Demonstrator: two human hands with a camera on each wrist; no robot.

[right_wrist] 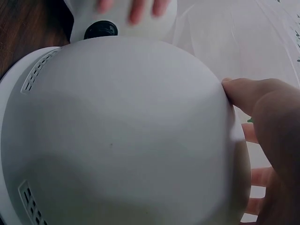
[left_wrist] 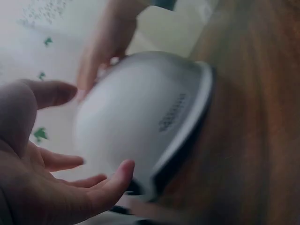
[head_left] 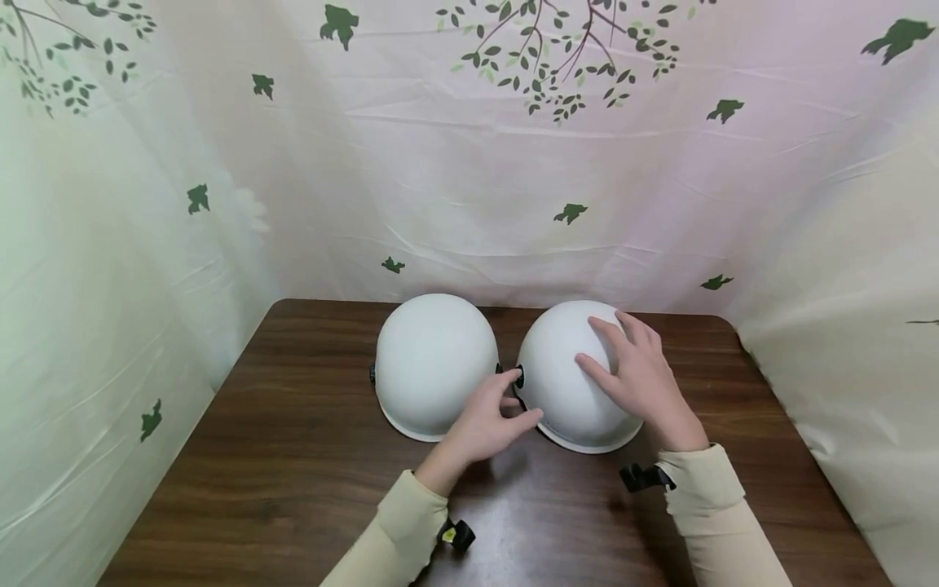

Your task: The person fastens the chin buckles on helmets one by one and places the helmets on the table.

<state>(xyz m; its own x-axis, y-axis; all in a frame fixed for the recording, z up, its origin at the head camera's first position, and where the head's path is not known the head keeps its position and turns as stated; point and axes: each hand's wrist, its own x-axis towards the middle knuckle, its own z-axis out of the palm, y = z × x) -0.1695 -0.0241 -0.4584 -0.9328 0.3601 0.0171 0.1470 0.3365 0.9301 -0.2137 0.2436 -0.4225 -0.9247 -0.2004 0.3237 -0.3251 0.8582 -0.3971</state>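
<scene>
Two white helmets with smooth domes sit dome-up, side by side near the table's far edge: a left helmet (head_left: pixel 433 359) and a right helmet (head_left: pixel 561 375). Spread fingers of my right hand (head_left: pixel 645 379) rest on the upper right of the right helmet, its thumb on the dome in the right wrist view. My left hand (head_left: pixel 487 420), fingers loosely apart, is at that helmet's left side, by a round black knob (head_left: pixel 519 376). In the left wrist view, this hand's palm faces the dome. Slotted vents (right_wrist: pixel 37 70) show near the rim in the right wrist view.
Beneath the helmets is a dark brown wooden table (head_left: pixel 279 456). A pale curtain (head_left: pixel 455 187) printed with leaves and green birds hangs behind it and along both sides. A black knob (head_left: pixel 372 373) shows on the left helmet's outer side.
</scene>
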